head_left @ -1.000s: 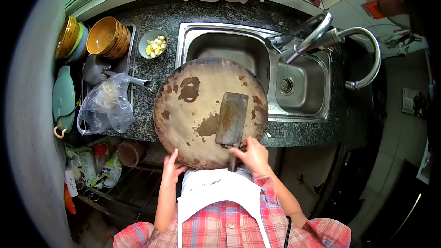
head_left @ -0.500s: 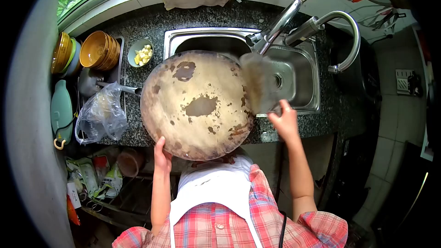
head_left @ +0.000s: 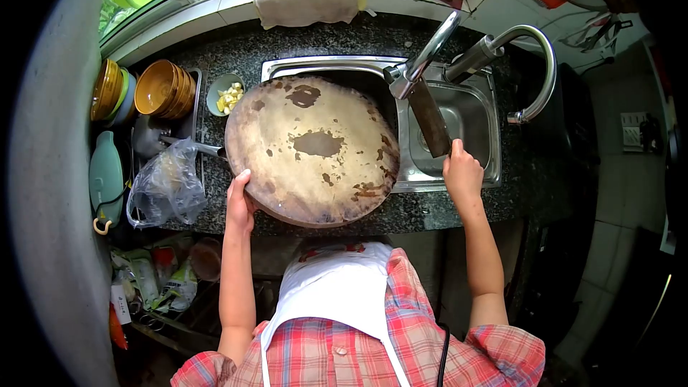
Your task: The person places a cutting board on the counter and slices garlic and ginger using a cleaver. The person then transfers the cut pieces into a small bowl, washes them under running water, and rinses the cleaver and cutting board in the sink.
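A large round wooden chopping board (head_left: 287, 165) with dark wet patches lies partly over the left sink basin and reaches the counter's front. My left hand (head_left: 240, 197) grips its lower left rim, thumb on top and the other fingers mostly hidden. In my right hand (head_left: 463, 170) is a cleaver (head_left: 430, 118), held by the handle. Its dark blade points up and left over the right basin, just below the short faucet (head_left: 423, 61). Blade and board are apart.
A double steel sink (head_left: 322, 62) is set in the speckled counter (head_left: 229, 36). A small bowl of garlic-like pieces (head_left: 223, 94), brown bowls (head_left: 165, 89), a clear plastic bag (head_left: 168, 183) and a green lidded dish (head_left: 106, 172) stand left. A curved faucet (head_left: 548, 64) arches at right.
The cleaver, blurred beside the board's right edge before, has moved right over the right basin below the faucet. The board has shifted slightly forward, with my left hand still at its rim.
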Available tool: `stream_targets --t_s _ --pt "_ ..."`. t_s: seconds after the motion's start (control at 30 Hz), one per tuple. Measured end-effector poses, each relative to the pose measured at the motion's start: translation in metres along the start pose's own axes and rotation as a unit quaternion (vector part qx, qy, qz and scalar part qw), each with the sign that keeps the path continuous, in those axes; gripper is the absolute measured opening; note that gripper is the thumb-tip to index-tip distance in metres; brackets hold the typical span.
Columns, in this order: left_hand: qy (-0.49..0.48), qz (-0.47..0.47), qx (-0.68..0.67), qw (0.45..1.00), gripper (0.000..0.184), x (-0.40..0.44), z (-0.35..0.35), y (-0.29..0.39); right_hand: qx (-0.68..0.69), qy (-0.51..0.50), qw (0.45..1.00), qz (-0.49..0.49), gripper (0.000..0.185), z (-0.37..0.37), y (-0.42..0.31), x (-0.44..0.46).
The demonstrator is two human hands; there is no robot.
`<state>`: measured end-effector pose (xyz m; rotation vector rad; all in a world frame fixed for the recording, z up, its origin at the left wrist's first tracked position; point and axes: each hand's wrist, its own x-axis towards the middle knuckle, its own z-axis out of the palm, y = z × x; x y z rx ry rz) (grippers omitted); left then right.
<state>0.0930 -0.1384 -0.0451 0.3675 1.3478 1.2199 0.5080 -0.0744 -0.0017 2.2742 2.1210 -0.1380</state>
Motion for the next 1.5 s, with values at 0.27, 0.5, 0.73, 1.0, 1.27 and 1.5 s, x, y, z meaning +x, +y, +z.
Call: stream_targets --t_s 0.27,0.5,0.73,1.0,1.27,1.5 --pt "-0.016 -0.020 -0.005 1.000 0.059 0.004 0.008 0.009 -0.058 0.040 0.995 -0.077 0.019 0.012 -0.016 -0.005" --pt "-0.009 -0.002 0.004 1.000 0.054 0.008 0.009 0.012 0.026 0.013 0.999 -0.032 0.017 -0.008 -0.014 -0.011" --pt "0.011 -0.036 0.032 0.999 0.058 0.006 0.006 0.006 0.115 -0.081 0.987 -0.072 0.030 -0.030 -0.014 -0.006" --pt "0.008 -0.013 0.069 0.998 0.059 0.003 0.024 0.024 -0.028 0.016 0.980 -0.195 0.015 0.051 -0.104 0.013" --pt "0.060 0.049 0.070 0.995 0.057 0.009 0.043 0.027 0.078 0.047 0.939 -0.331 0.010 -0.041 -0.152 -0.035" --pt "0.061 0.059 0.076 0.994 0.056 0.007 0.050 0.031 0.375 -0.356 0.842 -0.154 0.044 -0.004 -0.109 0.063"
